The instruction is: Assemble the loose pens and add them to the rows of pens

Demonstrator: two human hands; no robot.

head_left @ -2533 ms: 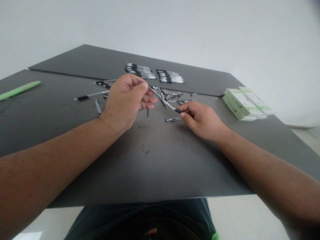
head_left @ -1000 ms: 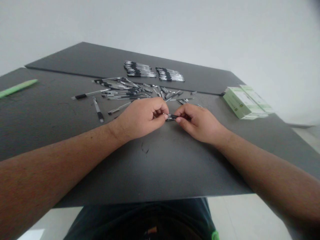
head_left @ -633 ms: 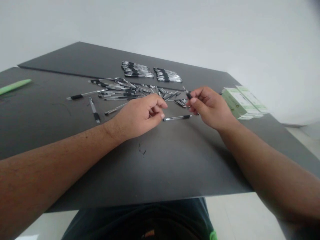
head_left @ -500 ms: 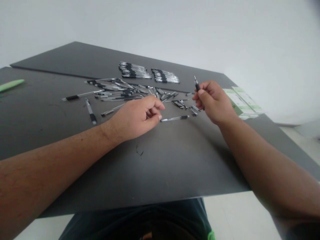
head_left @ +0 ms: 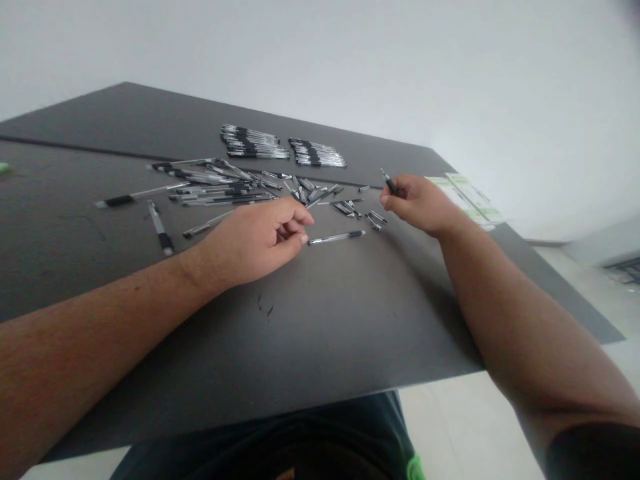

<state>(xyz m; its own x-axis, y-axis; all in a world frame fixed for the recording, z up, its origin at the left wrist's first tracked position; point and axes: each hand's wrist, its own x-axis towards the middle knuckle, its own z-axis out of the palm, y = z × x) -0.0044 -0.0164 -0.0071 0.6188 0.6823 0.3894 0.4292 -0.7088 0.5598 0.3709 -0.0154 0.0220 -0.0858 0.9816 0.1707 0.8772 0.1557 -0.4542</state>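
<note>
In my right hand [head_left: 417, 202] a pen [head_left: 389, 182] is pinched between thumb and fingers. Its dark grip and pale tip stick out up and to the left; the rest is hidden in the hand. Low over the table, my left hand [head_left: 260, 237] has its fingers loosely bent, with thumb and forefinger apart and nothing seen between them. Just at its thumb tip lies a clear pen with a black end [head_left: 337, 237]. Beyond the left hand spreads a loose heap of clear and black pens [head_left: 220, 193]. Small pen parts [head_left: 345, 208] lie scattered between my hands.
Two neat rows of pens, a left bundle [head_left: 255, 142] and a right bundle [head_left: 317, 153], lie at the back of the dark table [head_left: 310, 327]. Green and white papers [head_left: 465, 193] sit behind my right hand. A green object [head_left: 5, 168] shows at the left edge.
My right hand has come down slightly, and the pen in it now tilts more to the left. My left hand has hardly moved. The whole view has shifted a little to the right.
</note>
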